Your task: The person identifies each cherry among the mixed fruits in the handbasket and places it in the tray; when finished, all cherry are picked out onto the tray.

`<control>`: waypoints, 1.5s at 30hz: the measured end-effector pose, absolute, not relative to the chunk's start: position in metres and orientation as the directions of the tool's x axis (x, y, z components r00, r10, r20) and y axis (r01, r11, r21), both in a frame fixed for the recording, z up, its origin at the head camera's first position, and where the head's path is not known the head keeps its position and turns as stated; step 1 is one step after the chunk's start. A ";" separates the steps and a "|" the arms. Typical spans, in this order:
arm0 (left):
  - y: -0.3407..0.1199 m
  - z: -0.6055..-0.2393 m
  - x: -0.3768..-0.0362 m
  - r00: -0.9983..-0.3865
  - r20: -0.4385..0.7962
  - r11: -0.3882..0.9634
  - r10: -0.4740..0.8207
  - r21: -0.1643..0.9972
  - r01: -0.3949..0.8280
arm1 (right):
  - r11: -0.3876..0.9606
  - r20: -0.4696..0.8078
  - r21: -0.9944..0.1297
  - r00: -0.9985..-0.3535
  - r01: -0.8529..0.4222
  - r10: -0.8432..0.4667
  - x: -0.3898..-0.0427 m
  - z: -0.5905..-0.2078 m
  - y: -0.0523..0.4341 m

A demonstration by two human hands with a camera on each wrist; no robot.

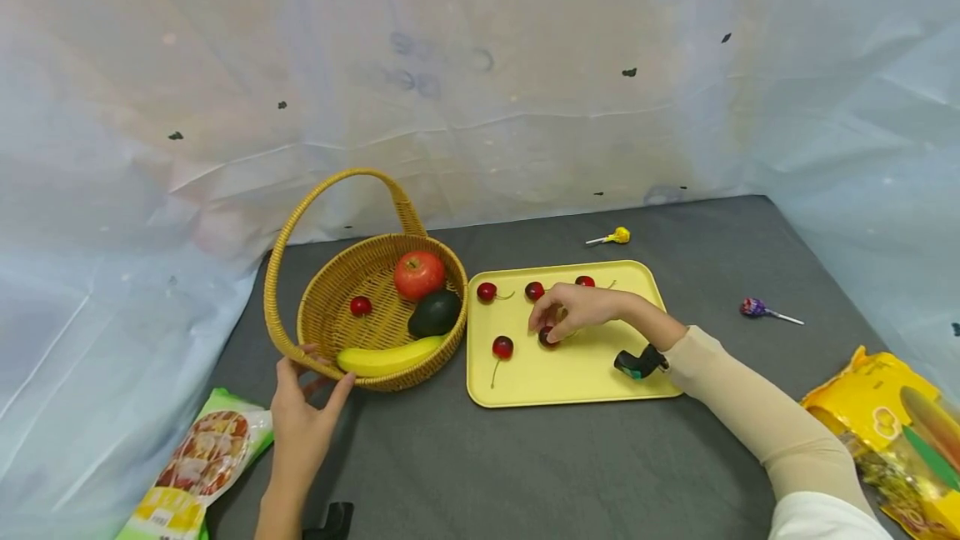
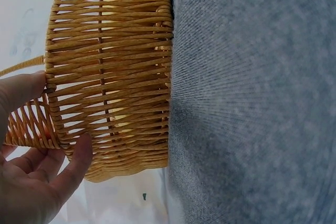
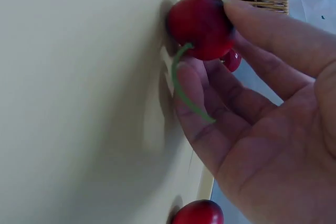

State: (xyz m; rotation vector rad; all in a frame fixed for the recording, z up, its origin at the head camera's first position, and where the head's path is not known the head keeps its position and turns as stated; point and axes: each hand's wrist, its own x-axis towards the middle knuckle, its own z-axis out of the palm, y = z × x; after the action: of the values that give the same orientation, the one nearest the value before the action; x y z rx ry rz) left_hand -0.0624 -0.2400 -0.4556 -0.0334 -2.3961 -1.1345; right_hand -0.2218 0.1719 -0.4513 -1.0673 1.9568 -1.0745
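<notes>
My right hand [image 1: 581, 308] pinches a dark red cherry [image 3: 199, 27] between thumb and fingers, low over the yellow tray [image 1: 577, 382]. Its green stem [image 3: 181, 87] curves down beside the fingers in the right wrist view. My left hand [image 1: 303, 419] grips the near left rim of the wicker basket [image 1: 318, 307], by the foot of its tall handle. Inside the basket lie a red apple [image 1: 419, 276], a dark green avocado [image 1: 435, 313], a banana [image 1: 390, 357] and one cherry [image 1: 361, 306]. The left wrist view shows the thumb and fingers around the woven rim.
Other cherries [image 1: 502, 347] with stems lie on the tray. A yellow lollipop [image 1: 619, 235] is behind it, a purple lollipop [image 1: 753, 307] to its right. A green food bag [image 1: 202, 465] lies at left, a yellow bag [image 1: 885, 407] at right. Pale sheeting rises behind the grey cloth.
</notes>
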 end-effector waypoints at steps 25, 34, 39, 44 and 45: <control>-0.237 -0.455 -0.064 -0.883 0.432 0.669 -0.182 0.713 0.211 | 0.341 -0.105 -0.863 -0.530 -0.372 -0.842 -0.224 -0.446 0.175; -0.239 -0.455 -0.063 -0.888 0.418 0.677 -0.192 0.712 0.189 | 0.210 0.049 -0.849 -0.468 -0.485 -0.882 -0.257 -0.397 0.119; -0.242 -0.453 -0.062 -0.886 0.418 0.684 -0.203 0.708 0.177 | 0.127 0.084 -0.858 -0.382 -0.497 -0.920 -0.274 -0.372 0.033; -0.242 -0.454 -0.063 -0.881 0.429 0.680 -0.199 0.708 0.191 | 0.147 0.011 -0.893 -0.348 -0.425 -0.937 -0.281 -0.368 -0.049; -0.242 -0.455 -0.064 -0.881 0.430 0.678 -0.197 0.709 0.194 | 0.157 -0.008 -0.903 -0.349 -0.399 -0.937 -0.281 -0.370 -0.061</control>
State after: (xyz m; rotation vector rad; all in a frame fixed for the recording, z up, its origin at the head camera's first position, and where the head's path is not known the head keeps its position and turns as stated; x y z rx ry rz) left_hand -0.0637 -0.2423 -0.4549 0.0027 -2.4116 -1.0961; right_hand -0.2811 -0.0610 -0.3704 -1.2706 1.8389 -1.1553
